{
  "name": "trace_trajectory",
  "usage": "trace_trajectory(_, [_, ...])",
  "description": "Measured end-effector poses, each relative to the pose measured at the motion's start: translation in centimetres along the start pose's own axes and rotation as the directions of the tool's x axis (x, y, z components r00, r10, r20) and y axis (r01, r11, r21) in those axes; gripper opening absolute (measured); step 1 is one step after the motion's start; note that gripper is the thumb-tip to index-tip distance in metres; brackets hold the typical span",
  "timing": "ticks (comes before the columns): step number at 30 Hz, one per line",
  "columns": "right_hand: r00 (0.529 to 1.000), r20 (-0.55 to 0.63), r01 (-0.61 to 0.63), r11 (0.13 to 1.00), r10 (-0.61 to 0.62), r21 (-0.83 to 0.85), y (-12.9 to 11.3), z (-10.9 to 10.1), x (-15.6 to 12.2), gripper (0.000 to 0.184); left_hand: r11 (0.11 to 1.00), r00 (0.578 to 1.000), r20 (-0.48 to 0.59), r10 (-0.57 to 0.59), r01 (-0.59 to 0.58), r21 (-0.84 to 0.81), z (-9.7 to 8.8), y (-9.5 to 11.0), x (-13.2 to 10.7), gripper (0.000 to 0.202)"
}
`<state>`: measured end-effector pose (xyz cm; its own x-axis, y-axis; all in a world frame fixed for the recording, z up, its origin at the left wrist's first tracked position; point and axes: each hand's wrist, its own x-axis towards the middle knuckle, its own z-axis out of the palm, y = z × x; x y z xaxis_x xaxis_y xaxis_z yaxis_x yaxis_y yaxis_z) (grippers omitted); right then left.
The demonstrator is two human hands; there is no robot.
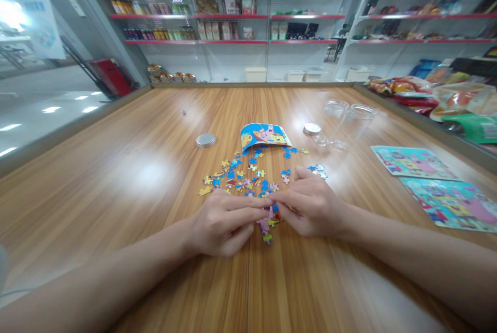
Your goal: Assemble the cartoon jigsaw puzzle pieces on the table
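Note:
My left hand (230,219) reaches in from the left, its index and middle fingers pressed together over a small joined cluster of jigsaw puzzle pieces (264,227). From the other side my right hand (309,202) is closed in a pinch, its fingertips meeting those of the left at the cluster's top. The fingers partly hide the pieces between them. Just beyond the hands lie several loose jigsaw pieces (234,172) in blue, yellow and pink. A curved cartoon picture card (265,135) stands behind them.
Two clear jars (363,111) stand at the back right, near a silver lid (311,128). Another lid (205,140) lies left of the card. Two cartoon picture sheets (417,161) rest at the right. Snack bags (404,87) border the table's right edge; stocked shelves (229,16) stand behind.

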<state>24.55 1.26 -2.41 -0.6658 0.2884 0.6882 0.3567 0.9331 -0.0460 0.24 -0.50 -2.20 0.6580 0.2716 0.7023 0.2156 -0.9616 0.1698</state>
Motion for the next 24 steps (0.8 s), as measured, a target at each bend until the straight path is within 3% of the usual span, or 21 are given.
trace_trajectory(8, [0.994,0.036,0.1,0.995,-0.1,0.002,-1.5,-1.0,0.1,0.021,0.97,0.995,-0.047,-0.088,0.075,-0.232,-0.2,2.2,0.5,0.036])
trace_trajectory(10, [0.993,0.049,0.112,0.994,-0.112,0.004,-1.5,-1.0,0.1,0.021,0.969,0.993,-0.048,-0.109,0.095,-0.227,-0.3,2.3,0.5,0.036])
trace_trajectory(14, [0.982,0.174,0.085,0.996,-0.078,-0.031,-1.1,-0.7,-0.1,0.017,0.993,0.983,0.167,-0.081,0.095,-0.074,0.1,1.7,-0.1,0.034])
trace_trajectory(16, [0.959,0.276,0.073,0.997,-0.067,-0.014,-1.0,-0.5,-0.3,0.014,0.99,0.964,0.247,-0.099,0.121,-0.077,0.2,1.1,-0.4,0.033])
trace_trajectory(19, [0.924,0.372,0.073,0.996,-0.088,0.054,-1.1,-0.3,-0.3,0.01,0.979,0.954,0.28,-0.109,0.152,-0.139,0.3,0.5,-0.8,0.03])
trace_trajectory(24, [0.921,0.375,0.064,0.991,-0.104,0.117,-1.3,-0.1,-0.2,0.013,0.986,0.952,0.301,-0.056,0.1,-0.131,0.1,0.4,-0.9,0.024])
